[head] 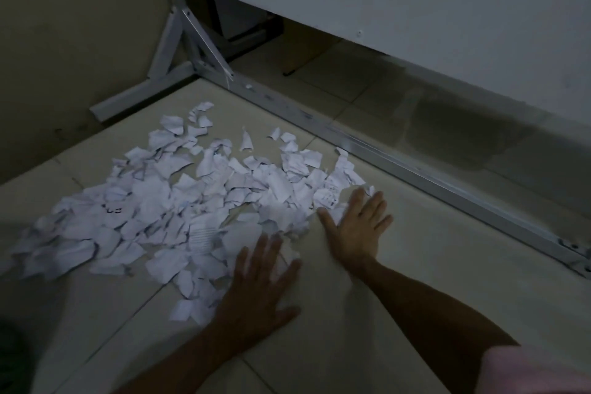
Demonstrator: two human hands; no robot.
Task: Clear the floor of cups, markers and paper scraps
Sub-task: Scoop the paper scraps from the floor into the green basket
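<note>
Left hand (260, 281) and right hand (358, 227) spread flat, seemingly on the paper scraps (153, 208), blurred in dim light

Paper scraps (166, 211) lie spread over the floor (399, 281), left of a metal frame rail (415, 169). The left hand (259, 278) rests flat on the pile's near edge; the right hand (358, 227) lies flat at its right edge.

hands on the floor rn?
2. Left hand flat on the near edge of the scraps; right hand flat at their right edge. Neither is hidden.
</note>
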